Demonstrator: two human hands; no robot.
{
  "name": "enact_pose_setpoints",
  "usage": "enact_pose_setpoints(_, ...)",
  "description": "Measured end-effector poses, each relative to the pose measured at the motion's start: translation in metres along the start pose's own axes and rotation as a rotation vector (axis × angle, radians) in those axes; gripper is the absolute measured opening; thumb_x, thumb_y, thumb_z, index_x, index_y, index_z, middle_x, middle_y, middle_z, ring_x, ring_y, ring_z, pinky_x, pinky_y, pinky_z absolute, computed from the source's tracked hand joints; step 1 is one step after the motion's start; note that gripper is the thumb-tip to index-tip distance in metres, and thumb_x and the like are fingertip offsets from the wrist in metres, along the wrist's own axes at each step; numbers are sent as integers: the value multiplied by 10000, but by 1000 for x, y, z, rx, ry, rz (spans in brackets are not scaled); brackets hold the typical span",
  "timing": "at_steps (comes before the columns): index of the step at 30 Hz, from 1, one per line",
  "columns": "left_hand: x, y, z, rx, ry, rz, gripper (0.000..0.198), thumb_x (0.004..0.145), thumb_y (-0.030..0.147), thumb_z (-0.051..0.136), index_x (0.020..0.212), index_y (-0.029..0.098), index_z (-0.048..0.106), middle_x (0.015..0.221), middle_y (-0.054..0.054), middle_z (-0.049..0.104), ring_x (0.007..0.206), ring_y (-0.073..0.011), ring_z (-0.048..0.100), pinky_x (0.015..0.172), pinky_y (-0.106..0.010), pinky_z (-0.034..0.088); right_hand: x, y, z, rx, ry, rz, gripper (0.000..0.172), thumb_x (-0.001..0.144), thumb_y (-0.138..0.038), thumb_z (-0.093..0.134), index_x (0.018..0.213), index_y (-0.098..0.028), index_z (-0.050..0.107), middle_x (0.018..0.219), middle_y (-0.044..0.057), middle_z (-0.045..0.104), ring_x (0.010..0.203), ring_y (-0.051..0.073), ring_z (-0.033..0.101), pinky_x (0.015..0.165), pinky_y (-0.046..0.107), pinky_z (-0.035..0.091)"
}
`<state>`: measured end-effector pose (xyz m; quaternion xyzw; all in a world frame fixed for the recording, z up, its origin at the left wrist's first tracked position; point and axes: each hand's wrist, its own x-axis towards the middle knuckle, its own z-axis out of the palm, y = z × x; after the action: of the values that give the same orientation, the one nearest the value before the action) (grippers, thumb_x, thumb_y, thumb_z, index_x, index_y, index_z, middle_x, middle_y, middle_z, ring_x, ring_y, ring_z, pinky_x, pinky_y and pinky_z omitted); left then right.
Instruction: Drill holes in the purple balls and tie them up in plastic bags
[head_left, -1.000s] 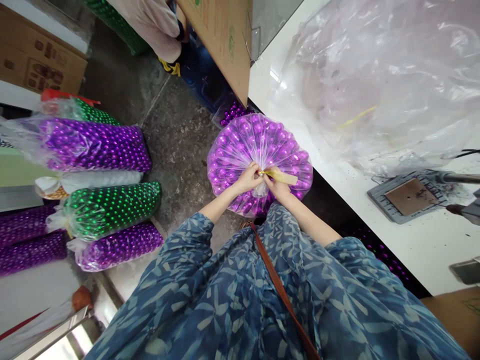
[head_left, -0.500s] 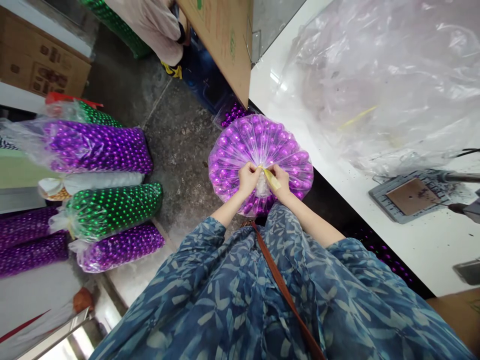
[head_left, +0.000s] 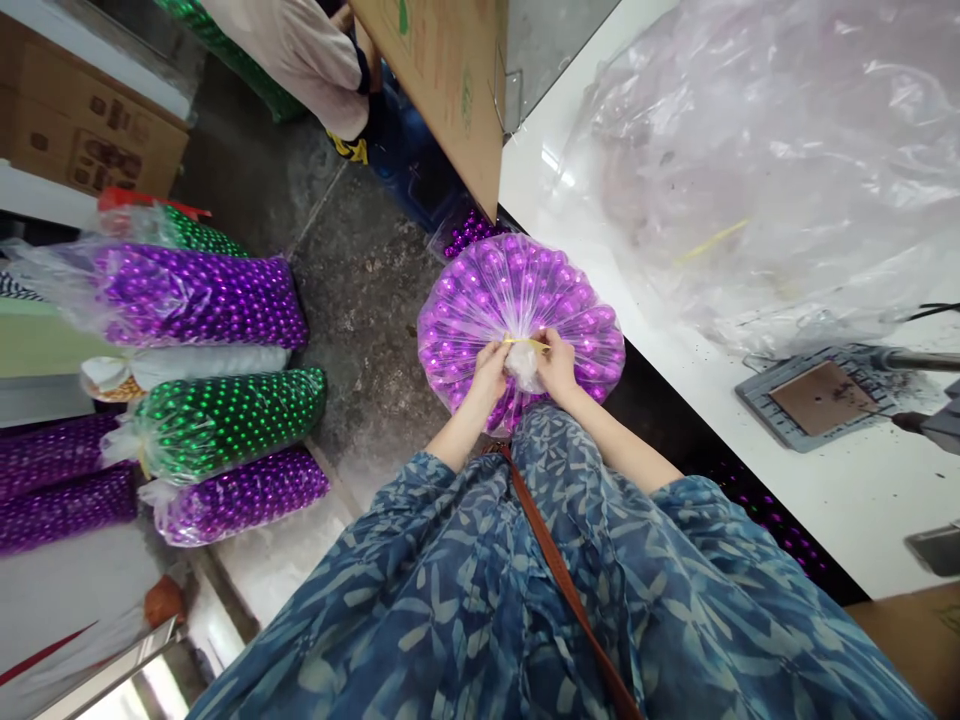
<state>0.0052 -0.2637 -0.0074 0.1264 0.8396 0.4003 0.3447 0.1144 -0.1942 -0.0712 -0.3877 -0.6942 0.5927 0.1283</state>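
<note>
The garment is loose blue cloth, mottled light and dark, printed with pale leaf shapes and creased down the front. Its wide left sleeve and right sleeve stop short of the bare left hand and right hand. A flat reddish-brown strap slants toward the near right.

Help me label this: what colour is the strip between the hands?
The strip is yellow, seen best in the head view.
</note>
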Motion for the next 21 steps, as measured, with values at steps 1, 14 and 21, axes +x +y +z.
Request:
enact_pose_setpoints(1, 0, 0, -3, 50, -10, 25, 377, 976, 253, 552, 663, 224, 345, 599, 55, 395, 578, -115, 432, 639, -231, 391, -2, 0, -1, -4, -29, -13, 524, 962, -599, 577, 1052, -83, 611, 954, 50, 607, 859, 45, 520, 885, 219, 503)
enact_pose_setpoints(14, 3, 18, -23, 525, -97, 389, 272, 944, 183, 611, 718, 214, 464, 751, -17, 562, 754, -184, 545, 739, -283, 363, 11, 0, -31, 113, -322, -91, 531, 992, -578, 535, 1157, -85, 641, 1060, 76, 654, 967, 68, 594, 970, 258, 536)
enact_pose_setpoints(21, 12, 13, -8, -194, -53, 5, 296, 888, 231, 651, 673, 199, 451, 628, 53, 466, 583, -93, 423, 629, -223, 393, 12, -1, -31, 73, -386, -58, 528, 993, -597, 530, 1032, -74, 595, 857, 24, 568, 775, 26, 490, 800, 185, 487)
